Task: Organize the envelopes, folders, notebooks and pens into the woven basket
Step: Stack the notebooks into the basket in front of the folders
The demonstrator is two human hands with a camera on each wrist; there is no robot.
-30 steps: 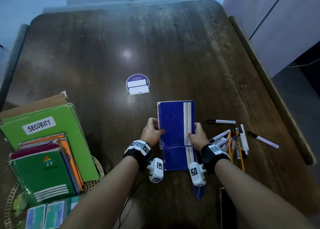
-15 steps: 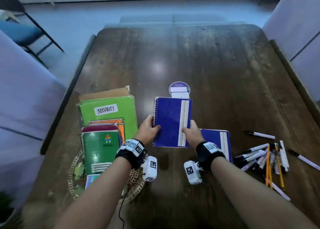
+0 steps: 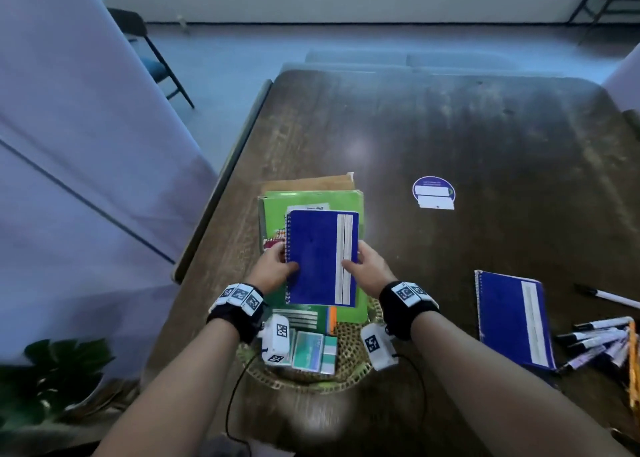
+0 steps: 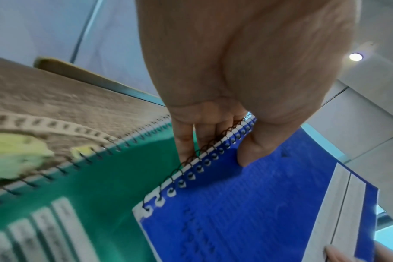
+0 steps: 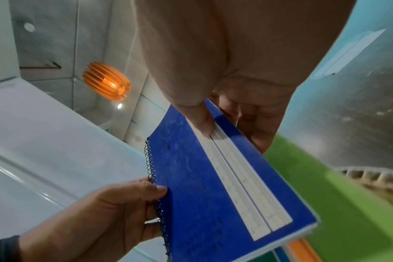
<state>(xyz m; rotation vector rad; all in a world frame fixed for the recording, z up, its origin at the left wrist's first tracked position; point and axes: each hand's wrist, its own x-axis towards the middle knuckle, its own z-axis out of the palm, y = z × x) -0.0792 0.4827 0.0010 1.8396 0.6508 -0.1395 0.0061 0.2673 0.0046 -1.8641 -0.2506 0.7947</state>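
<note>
I hold a blue spiral notebook with both hands above the stack in the woven basket. My left hand pinches its spiral edge, thumb on the cover and fingers beneath. My right hand pinches the opposite edge by the white stripe. Under it lie a green folder, a green notebook and other notebooks. A second blue notebook lies on the table to the right, next to a pile of pens.
Small teal booklets lie at the basket's near side. A round purple sticker sits on the dark wooden table. One pen lies apart at the right edge. A plant and a chair stand left of the table.
Both hands lifted the top blue notebook off the one beneath and carried it left, from the table's middle to over the basket's stack. The second blue notebook stayed beside the pens.
</note>
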